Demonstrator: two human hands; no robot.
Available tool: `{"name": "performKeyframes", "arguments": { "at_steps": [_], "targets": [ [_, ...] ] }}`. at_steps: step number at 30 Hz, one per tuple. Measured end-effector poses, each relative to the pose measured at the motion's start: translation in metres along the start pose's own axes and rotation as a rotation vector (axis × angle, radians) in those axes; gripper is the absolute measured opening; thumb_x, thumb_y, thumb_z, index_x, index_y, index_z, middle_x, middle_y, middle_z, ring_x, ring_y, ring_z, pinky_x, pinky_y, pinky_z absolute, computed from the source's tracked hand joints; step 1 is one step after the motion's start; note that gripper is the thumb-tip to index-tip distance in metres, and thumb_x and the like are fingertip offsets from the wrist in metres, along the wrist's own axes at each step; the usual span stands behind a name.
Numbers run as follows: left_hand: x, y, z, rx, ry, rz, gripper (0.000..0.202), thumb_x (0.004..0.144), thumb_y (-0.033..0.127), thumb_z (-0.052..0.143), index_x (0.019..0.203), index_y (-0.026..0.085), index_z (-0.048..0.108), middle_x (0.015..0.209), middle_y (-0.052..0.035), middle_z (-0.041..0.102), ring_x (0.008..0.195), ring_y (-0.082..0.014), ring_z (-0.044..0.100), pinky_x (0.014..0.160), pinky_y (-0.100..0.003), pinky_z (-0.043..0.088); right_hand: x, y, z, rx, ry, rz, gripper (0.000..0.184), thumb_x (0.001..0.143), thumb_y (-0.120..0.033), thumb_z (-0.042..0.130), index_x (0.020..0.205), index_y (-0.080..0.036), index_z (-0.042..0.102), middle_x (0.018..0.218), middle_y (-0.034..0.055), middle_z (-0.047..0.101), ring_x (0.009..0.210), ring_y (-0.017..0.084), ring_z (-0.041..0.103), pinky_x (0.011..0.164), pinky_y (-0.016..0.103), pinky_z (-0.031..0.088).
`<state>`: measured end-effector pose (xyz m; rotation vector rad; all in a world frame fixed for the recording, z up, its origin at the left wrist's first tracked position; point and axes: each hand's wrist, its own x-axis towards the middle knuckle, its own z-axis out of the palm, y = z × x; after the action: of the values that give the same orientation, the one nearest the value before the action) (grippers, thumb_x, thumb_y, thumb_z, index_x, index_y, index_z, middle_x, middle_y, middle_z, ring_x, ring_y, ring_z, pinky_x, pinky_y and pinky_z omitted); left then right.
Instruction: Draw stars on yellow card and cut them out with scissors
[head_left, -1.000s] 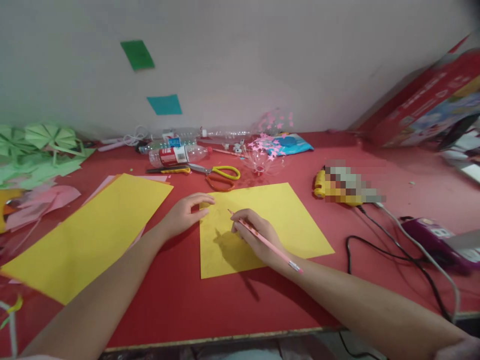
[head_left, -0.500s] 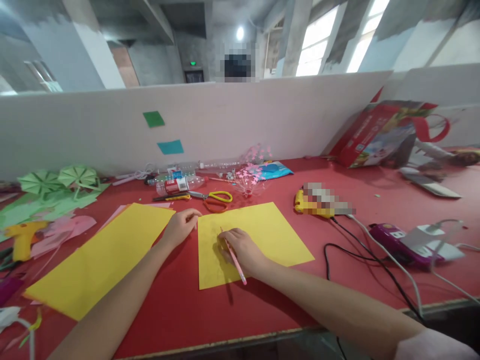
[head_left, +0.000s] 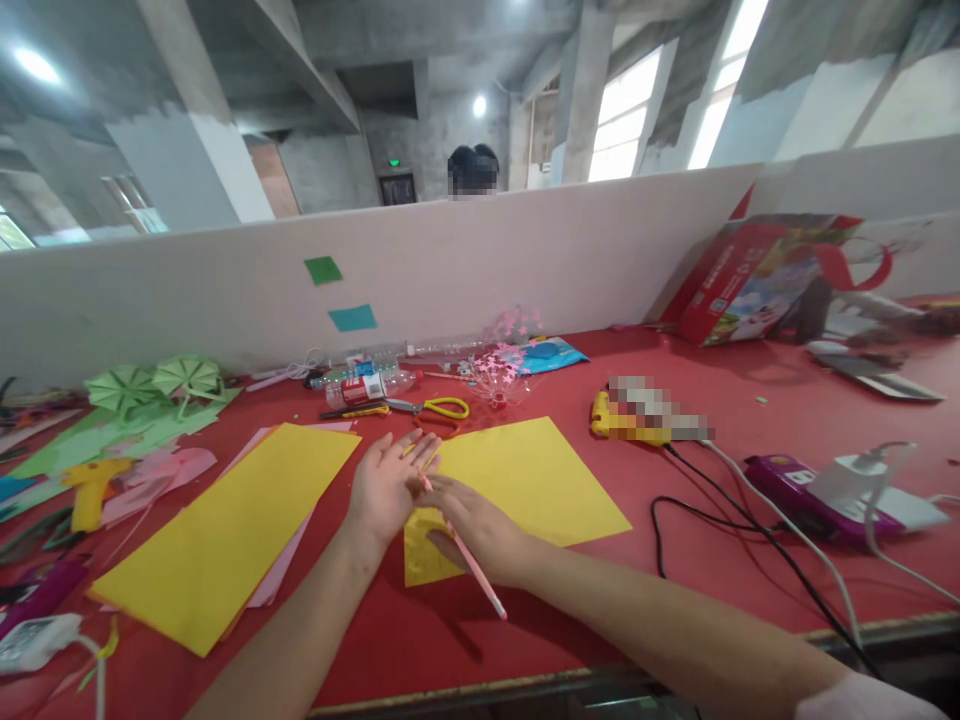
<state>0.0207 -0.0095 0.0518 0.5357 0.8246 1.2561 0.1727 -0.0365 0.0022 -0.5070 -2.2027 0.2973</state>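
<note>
My left hand (head_left: 386, 490) is turned palm up with its fingers stretched out, over the left edge of a yellow sheet of paper (head_left: 536, 470). Against its palm side, or very close to it, are the fingertips of my right hand (head_left: 484, 530). A pink pencil (head_left: 480, 577) is held in the right hand, slanting with its eraser end toward me; the tip lies by the left palm. Whether the hands actually touch, I cannot tell. Left of them lies a stack of yellow paper (head_left: 232, 525) with pink sheets beneath.
Behind the sheet lie scissors (head_left: 446, 408), a cutter knife (head_left: 367, 411) and a plastic bottle (head_left: 375, 387). A yellow glue gun (head_left: 91, 492) is at left. Cables run from a purple power strip (head_left: 814, 495) at right. A white partition (head_left: 450, 260) stands behind; a person's head shows beyond.
My left hand has turned palm up and moved right, over the sheet's edge. The right hand, still with the pencil, has shifted slightly toward me and meets the left. The view has tilted up.
</note>
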Motion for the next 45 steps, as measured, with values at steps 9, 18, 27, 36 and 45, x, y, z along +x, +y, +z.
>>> {"name": "performKeyframes", "arguments": {
  "at_steps": [9, 18, 27, 36, 45],
  "targets": [
    [-0.001, 0.007, 0.005, -0.305, 0.134, 0.088, 0.032, 0.086, 0.032, 0.043, 0.106, 0.01, 0.053, 0.12, -0.0235, 0.058, 0.116, -0.0288, 0.058, 0.084, -0.036, 0.056, -0.004, -0.016, 0.0, 0.028, 0.039, -0.126, 0.016, 0.087, -0.012, 0.047, 0.1, -0.019, 0.053, 0.094, 0.0108, 0.068, 0.092, 0.019, 0.063, 0.078, 0.03, 0.052],
    [0.013, 0.007, 0.006, -0.238, 0.141, 0.151, 0.028, 0.087, 0.032, 0.036, 0.096, 0.011, 0.051, 0.104, -0.0224, 0.064, 0.105, -0.0252, 0.065, 0.083, -0.036, 0.057, -0.004, -0.017, -0.004, -0.008, 0.075, -0.122, 0.009, 0.085, -0.014, 0.047, 0.084, -0.02, 0.053, 0.063, 0.0015, 0.062, 0.057, 0.013, 0.057, 0.057, 0.023, 0.045],
    [0.045, 0.015, -0.042, 0.585, 0.011, 0.313, 0.014, 0.065, 0.021, 0.068, 0.078, 0.017, 0.064, 0.079, -0.0049, 0.07, 0.084, -0.0206, 0.066, 0.084, -0.033, 0.048, -0.002, 0.045, -0.024, -0.144, 0.017, 0.415, 0.014, 0.08, -0.017, 0.055, 0.093, -0.017, 0.059, 0.087, 0.0092, 0.065, 0.083, 0.021, 0.06, 0.076, 0.032, 0.044],
    [0.054, 0.005, -0.049, 1.003, -0.236, 0.373, 0.018, 0.056, 0.015, 0.071, 0.073, 0.022, 0.07, 0.086, -0.0045, 0.068, 0.089, -0.0235, 0.06, 0.093, -0.037, 0.043, -0.001, 0.042, -0.021, -0.083, -0.054, 0.503, 0.006, 0.079, -0.019, 0.058, 0.074, -0.018, 0.06, 0.068, 0.0037, 0.064, 0.069, 0.019, 0.056, 0.086, 0.04, 0.036],
    [0.041, 0.0, -0.062, 1.127, -0.321, 0.53, 0.022, 0.066, 0.011, 0.065, 0.082, 0.025, 0.072, 0.096, -0.0081, 0.067, 0.097, -0.0258, 0.058, 0.094, -0.037, 0.042, 0.002, 0.049, -0.037, 0.245, 0.107, 0.822, 0.035, 0.092, -0.041, 0.037, 0.079, -0.018, 0.06, 0.058, 0.0005, 0.055, 0.05, 0.013, 0.05, 0.048, 0.025, 0.039]
  ]
}}
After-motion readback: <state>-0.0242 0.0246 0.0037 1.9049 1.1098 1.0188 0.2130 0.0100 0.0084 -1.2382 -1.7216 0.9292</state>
